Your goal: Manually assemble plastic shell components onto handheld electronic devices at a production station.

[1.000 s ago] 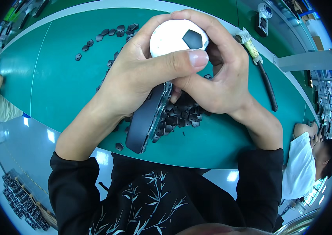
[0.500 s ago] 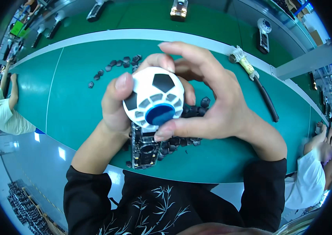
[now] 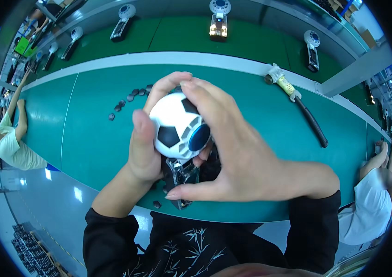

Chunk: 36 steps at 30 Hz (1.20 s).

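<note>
A white football-shaped ball (image 3: 170, 113) with black pentagon patches and a blue disc sits on top of a dark, see-through body (image 3: 183, 172) with parts inside. My left hand (image 3: 144, 147) wraps round the ball from the left, its thumb along the near side and fingers over the far side. My right hand (image 3: 244, 159) is curved round the right side, fingers touching the ball's top right and thumb lying across the lower body. Small black pentagon pieces (image 3: 130, 98) lie on the green table (image 3: 99, 120), some hidden behind my hands.
A black-handled tool (image 3: 313, 122) with a pale wrapped head lies at the right. Beyond the white rail (image 3: 182, 58), similar devices stand on a green conveyor, one of them lit (image 3: 218, 28). A person (image 3: 13, 143) is at the left, another (image 3: 371, 203) at the right.
The ball has turned, its blue disc now facing further right. My right thumb has moved from the disc down to the body, and my right fingers have come over the ball. The view has shifted slightly.
</note>
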Motion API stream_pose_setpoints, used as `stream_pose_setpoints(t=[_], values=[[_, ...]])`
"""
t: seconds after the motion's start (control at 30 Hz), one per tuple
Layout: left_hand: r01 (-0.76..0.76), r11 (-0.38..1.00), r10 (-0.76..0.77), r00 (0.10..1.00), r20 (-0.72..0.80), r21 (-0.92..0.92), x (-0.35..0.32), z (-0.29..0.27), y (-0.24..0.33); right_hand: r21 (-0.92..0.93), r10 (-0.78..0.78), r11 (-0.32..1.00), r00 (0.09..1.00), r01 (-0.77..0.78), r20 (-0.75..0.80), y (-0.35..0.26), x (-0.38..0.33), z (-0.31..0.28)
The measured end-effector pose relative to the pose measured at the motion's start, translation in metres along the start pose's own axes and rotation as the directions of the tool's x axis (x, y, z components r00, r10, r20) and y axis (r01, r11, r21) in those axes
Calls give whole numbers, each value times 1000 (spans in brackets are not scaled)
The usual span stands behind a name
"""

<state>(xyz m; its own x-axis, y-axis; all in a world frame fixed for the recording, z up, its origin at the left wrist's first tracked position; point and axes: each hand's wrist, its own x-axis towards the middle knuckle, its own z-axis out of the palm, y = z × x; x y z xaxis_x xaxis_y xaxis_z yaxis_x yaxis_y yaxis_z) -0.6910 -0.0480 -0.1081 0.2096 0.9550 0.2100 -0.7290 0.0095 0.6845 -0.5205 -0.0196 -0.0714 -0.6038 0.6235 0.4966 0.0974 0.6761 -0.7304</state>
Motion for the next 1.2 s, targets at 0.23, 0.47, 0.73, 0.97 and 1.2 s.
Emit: stream_pose_setpoints(t=[0.23,0.47,0.73,0.97,1.2], values=[[-331,939,343,919,196,-90,5,-13,13,119,286,948,955,-294,76,0,-16,14],[-350,917,398,768,-501,191,18,-2,19,352,616,707,779,-613,119,58,41,-56],[-350,898,416,875,-249,267,5,-16,8,-648,500,336,712,-684,-493,222,27,-163],[-311,843,414,896,-159,439,-4,-14,-2,-767,84,432,867,-475,-491,252,26,-118],[-313,783,487,846,-216,537,1,0,-15,-655,183,555,843,-513,-506,250,10,-130]])
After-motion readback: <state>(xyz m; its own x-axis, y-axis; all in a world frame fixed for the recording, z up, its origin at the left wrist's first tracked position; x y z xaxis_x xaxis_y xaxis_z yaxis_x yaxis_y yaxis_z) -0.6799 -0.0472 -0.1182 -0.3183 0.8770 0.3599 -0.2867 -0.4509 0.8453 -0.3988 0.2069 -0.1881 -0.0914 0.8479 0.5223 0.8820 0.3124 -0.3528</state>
